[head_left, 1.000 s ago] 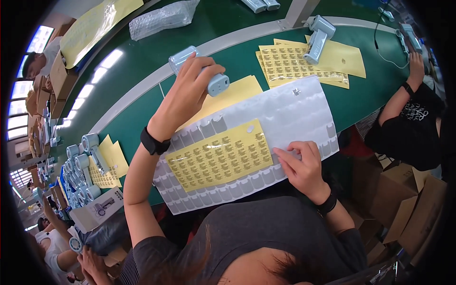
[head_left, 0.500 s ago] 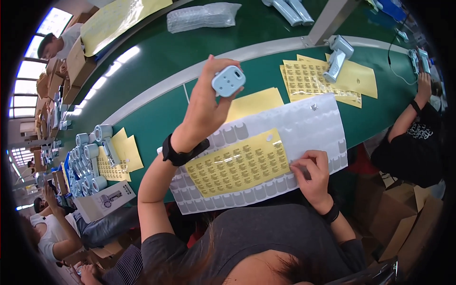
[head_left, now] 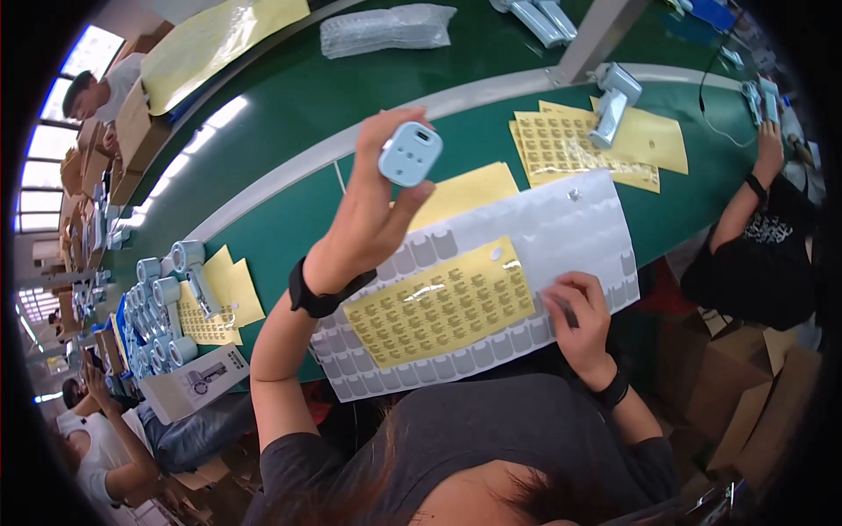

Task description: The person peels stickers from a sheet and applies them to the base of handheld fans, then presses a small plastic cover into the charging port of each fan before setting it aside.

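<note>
My left hand (head_left: 355,206) is raised over the table, wrapped round a light blue handheld fan (head_left: 410,154). The fan's flat end faces up, with a dark port slot and several small round marks; the rest is hidden by the hand. A yellow sheet of small printed labels (head_left: 438,302) lies on a larger white sheet with grey rounded shapes (head_left: 561,219). Beside the yellow sheet's right edge is my right hand (head_left: 583,324), fingers curled and the fingertips smeared; anything between them cannot be made out. A small white oval piece (head_left: 496,254) lies on the yellow sheet.
More yellow label sheets (head_left: 548,145) lie at the back right, a fan (head_left: 617,105) on top. Several fans (head_left: 158,302) and a box (head_left: 195,381) stand at left. A bubble-wrap packet (head_left: 386,31) lies beyond the metal rail. Co-workers sit on both sides.
My left hand has shifted slightly left with the fan, which has turned a little. My right hand's fingertips have drawn slightly away from the yellow sheet's right edge.
</note>
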Tool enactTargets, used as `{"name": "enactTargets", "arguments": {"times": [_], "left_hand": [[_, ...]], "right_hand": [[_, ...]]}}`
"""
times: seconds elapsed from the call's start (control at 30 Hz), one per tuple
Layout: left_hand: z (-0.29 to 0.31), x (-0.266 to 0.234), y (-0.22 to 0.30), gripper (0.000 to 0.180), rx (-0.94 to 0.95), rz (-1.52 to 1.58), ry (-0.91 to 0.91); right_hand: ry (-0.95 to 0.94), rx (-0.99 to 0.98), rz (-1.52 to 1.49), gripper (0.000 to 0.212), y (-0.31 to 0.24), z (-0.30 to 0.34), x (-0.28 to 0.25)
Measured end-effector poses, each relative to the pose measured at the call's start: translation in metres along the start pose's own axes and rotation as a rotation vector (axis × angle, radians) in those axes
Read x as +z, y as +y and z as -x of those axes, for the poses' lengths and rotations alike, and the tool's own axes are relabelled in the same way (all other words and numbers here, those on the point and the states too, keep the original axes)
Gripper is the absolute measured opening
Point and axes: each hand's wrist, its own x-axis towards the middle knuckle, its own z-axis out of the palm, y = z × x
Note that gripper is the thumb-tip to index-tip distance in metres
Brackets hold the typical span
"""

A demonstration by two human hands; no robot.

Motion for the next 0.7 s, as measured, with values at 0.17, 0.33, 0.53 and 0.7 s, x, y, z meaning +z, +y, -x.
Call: {"name": "enactTargets", "arguments": {"times": [0.17,0.33,0.53,0.7], "left_hand": [[-0.001,-0.001,-0.004,0.062,0.009,-0.033,-0.002],[-0.002,-0.004,0.001,0.061,0.024,-0.05,0.019],[-0.005,0.005,0.011,0.066,0.112,-0.092,0.023],[0.004,0.03,0.009,0.071,0.149,-0.173,0.064]], "right_hand": [[0.003,-0.216,0.219,0.015,0.0,0.004,0.005],[-0.06,0.046,-0.128,0.015,-0.005,-0.002,-0.007],[-0.053,0.134,-0.258,0.012,-0.026,-0.048,-0.058],[-0.081,0.088,-0.467,0.015,-0.08,-0.106,-0.052]]}}
